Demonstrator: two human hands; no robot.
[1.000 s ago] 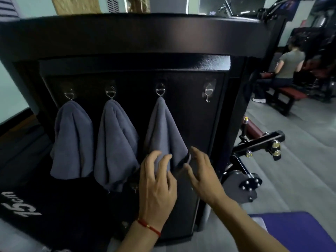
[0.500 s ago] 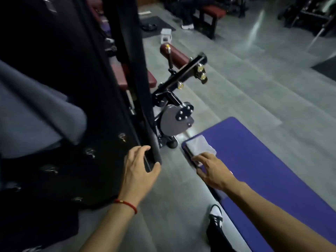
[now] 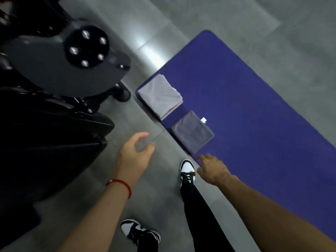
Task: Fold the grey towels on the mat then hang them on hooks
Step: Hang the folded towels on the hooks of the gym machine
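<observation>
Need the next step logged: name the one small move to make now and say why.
Probably lower the right hand onto the darker folded towel and take a grip on it. Both hands are empty, that towel lies nearest on the purple mat, and the lighter towel sits farther off.

View turned from the hook panel with three hung towels, seen a second ago, down to the floor; hooks and hung towels are out of frame. The purple mat now fills the right side, with a light grey folded towel at its near corner and a darker folded towel just beside it along the edge, newly visible. Right hand, formerly over the light towel, now hovers at the mat edge near the darker one; left hand has left the panel, fingers loose over the floor.
</observation>
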